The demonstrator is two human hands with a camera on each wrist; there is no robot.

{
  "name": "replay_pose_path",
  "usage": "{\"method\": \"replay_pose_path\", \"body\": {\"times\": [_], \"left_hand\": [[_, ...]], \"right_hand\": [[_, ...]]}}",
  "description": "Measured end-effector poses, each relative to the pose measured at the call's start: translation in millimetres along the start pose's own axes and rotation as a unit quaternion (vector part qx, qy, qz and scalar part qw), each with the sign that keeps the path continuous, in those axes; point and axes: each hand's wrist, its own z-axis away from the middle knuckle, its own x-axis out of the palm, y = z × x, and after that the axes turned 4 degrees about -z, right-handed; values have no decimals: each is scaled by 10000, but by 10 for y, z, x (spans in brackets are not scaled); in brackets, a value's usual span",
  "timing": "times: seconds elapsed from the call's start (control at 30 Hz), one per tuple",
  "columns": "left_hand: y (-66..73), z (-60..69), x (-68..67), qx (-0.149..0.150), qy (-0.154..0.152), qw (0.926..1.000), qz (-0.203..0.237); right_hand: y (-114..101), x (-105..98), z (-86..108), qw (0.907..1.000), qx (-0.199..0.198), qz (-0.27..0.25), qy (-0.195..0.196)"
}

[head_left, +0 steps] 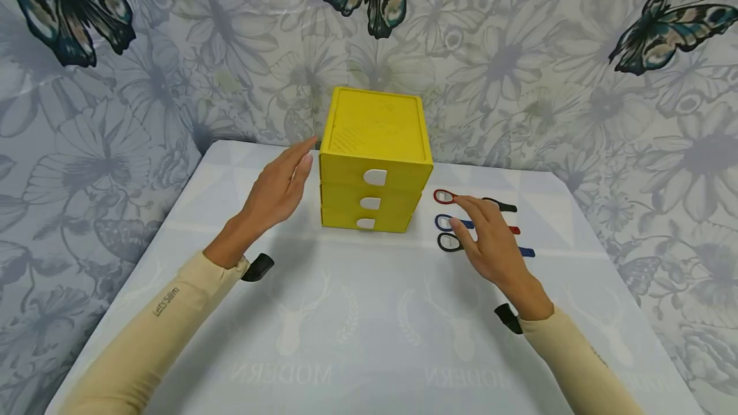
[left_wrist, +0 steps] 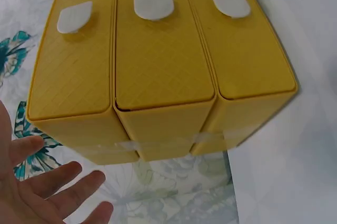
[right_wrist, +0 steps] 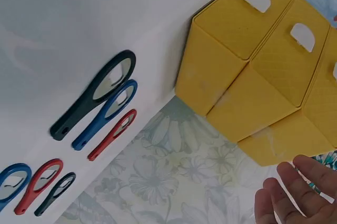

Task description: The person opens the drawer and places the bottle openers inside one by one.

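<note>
A yellow three-drawer box (head_left: 375,127) with white half-round handles stands at the back middle of the table, all drawers closed. Left of it, my left hand (head_left: 278,187) is raised with extended fingers, holding nothing; in the left wrist view its fingers (left_wrist: 68,187) spread beside the box (left_wrist: 163,56). My right hand (head_left: 490,242) hovers over the magnifying glasses at the box's right, fingers extended and empty, partly hiding them. Red, blue and black ones show in the right wrist view, among them a large black one (right_wrist: 79,109) and a small red one (right_wrist: 108,142).
The white table (head_left: 369,312) carries faint printed deer heads and lettering. Behind it hangs a grey floral cloth (head_left: 507,75) with teal butterflies. A black strap piece shows at each wrist.
</note>
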Motion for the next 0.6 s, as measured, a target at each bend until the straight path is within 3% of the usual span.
{"method": "replay_pose_path", "body": {"times": [0.23, 0.6], "left_hand": [[69, -143, 51, -5, 40, 9962, 876], [70, -251, 77, -216, -3, 9927, 1187]], "right_hand": [[-98, 15, -48, 9994, -179, -258, 116], [-200, 51, -153, 9984, -381, -410, -13]]}}
